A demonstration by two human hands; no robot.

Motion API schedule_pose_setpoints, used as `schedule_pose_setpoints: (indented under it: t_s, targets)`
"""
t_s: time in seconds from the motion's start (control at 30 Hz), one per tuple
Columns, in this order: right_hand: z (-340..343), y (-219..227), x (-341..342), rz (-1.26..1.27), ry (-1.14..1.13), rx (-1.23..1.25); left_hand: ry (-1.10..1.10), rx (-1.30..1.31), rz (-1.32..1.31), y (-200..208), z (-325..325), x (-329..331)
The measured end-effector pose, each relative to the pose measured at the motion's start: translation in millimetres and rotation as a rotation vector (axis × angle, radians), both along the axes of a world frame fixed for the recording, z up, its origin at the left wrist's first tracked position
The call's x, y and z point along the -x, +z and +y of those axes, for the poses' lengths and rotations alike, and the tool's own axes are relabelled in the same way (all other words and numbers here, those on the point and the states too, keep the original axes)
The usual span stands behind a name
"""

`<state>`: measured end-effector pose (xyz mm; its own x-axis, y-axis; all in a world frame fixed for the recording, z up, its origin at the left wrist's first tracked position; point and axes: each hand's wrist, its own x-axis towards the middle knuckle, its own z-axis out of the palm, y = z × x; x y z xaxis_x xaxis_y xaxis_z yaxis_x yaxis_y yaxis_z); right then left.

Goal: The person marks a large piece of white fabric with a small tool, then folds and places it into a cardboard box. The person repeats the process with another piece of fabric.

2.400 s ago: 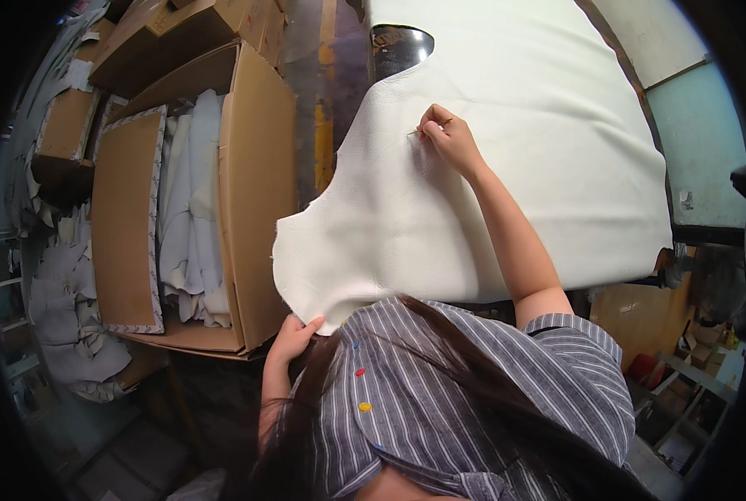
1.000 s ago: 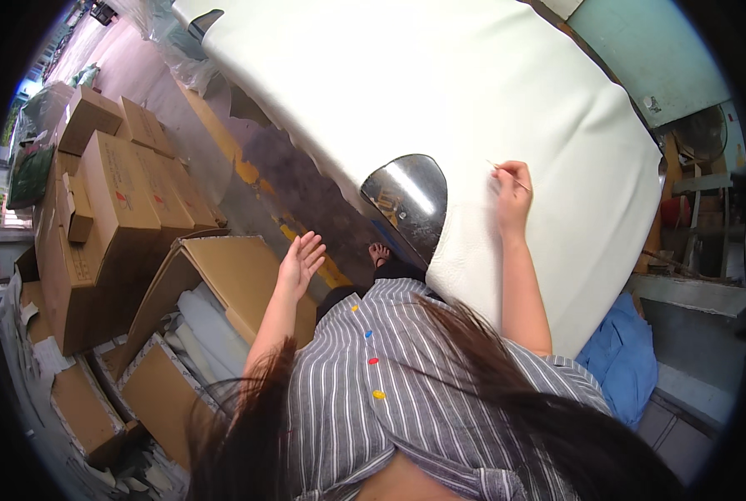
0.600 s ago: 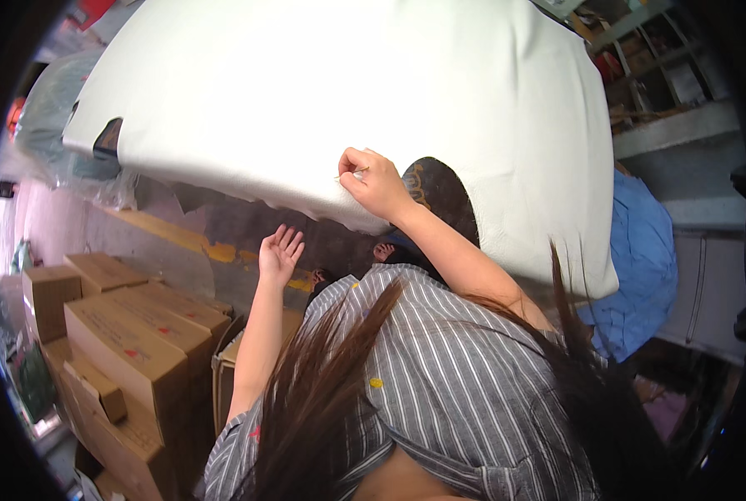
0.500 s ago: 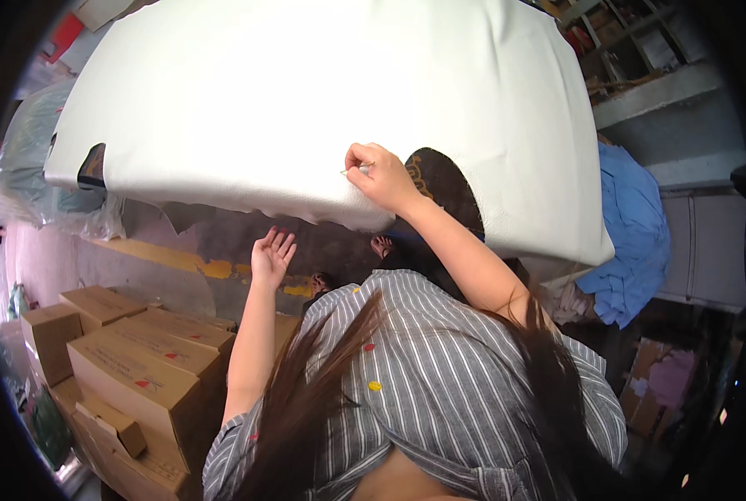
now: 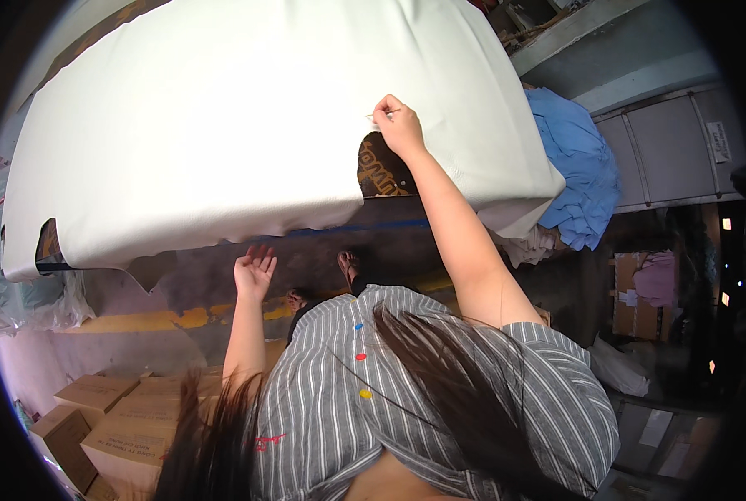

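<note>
A large white leather-like sheet (image 5: 181, 159) lies over the table, and its uneven front edge hangs down. My right hand (image 5: 400, 129) is above the sheet with its fingers pinched on a thin pen-like stick (image 5: 371, 118). Just below that hand, a rounded notch in the sheet bares a dark board (image 5: 380, 171) with yellowish lettering. My left hand (image 5: 254, 274) hovers in front of the sheet's hanging edge, palm up and fingers spread, holding nothing.
Cardboard boxes (image 5: 131, 438) are stacked at the lower left. A blue cloth (image 5: 575, 167) hangs beside the table's right end, near a grey panel (image 5: 665, 150). Clear plastic wrapping (image 5: 43, 305) lies past the left end. A yellow line (image 5: 139, 322) crosses the floor.
My right hand has moved up and is now just above the notch instead of left of it. The view has shifted to the right. My left hand remains open near the edge.
</note>
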<state>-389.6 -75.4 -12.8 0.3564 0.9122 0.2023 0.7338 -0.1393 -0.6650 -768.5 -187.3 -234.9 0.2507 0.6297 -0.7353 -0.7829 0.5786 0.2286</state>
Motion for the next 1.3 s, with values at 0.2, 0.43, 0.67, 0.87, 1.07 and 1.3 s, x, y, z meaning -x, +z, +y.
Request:
schedule_pose_setpoints:
  t_s: [0.2,0.43,0.67,0.87,1.07,1.3]
  targets:
    - [-11,-10,-87,0.126,-0.225,-0.055,0.013,0.011,0.019,-9,2,-2]
    - [-29,-6,-113,0.075,-0.23,-0.058,0.06,0.035,0.011,-19,11,-16]
    - [-92,0,-170,0.213,-0.352,-0.024,0.05,0.04,0.078,-31,24,-41]
    - [-55,-1,-93,0.42,-0.001,-0.109,0.106,0.03,0.033,-55,25,-44]
    - [-38,-4,-81,0.104,-0.005,-0.101,0.055,0.025,0.108,-15,-32,-35]
    - [-43,-21,-114,0.378,-0.079,-0.178,0.071,-0.058,0.042,59,-106,-5]
